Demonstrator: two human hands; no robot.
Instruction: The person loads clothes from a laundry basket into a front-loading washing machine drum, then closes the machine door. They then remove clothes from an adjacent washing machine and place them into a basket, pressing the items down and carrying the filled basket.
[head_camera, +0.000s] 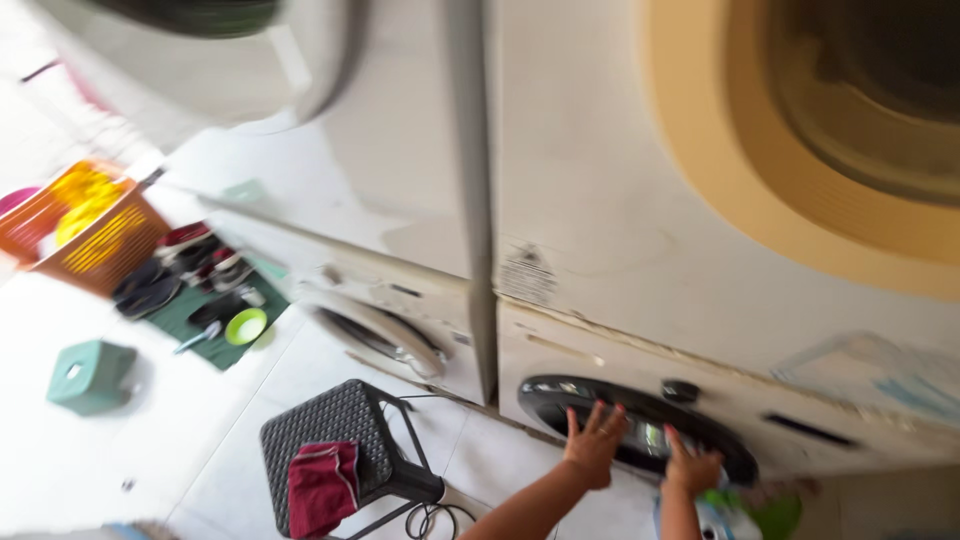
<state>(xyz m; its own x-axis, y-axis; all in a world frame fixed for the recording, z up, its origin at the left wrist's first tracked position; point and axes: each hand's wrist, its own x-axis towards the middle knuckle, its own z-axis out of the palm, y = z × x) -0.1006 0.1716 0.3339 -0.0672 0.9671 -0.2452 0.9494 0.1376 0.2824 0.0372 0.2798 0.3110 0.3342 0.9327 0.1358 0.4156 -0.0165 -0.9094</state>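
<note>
The picture is blurred and tilted. My left hand (593, 447) lies flat with fingers spread on the dark round door (545, 395) of a white front-loading washing machine (620, 250). My right hand (690, 466) rests on the same door a little to the right, fingers partly curled at its glass; the blur hides whether it grips anything. Something green and blue (735, 515) sits just below my right wrist. A small dark knob (680, 390) is above the door.
A second white machine (380, 200) stands to the left with its own round door (375, 335). A black woven stool (340, 440) carries a dark red cloth (322, 485). An orange basket (85, 225), a green mat with shoes (205, 300) and a teal stool (90, 375) lie on the pale floor.
</note>
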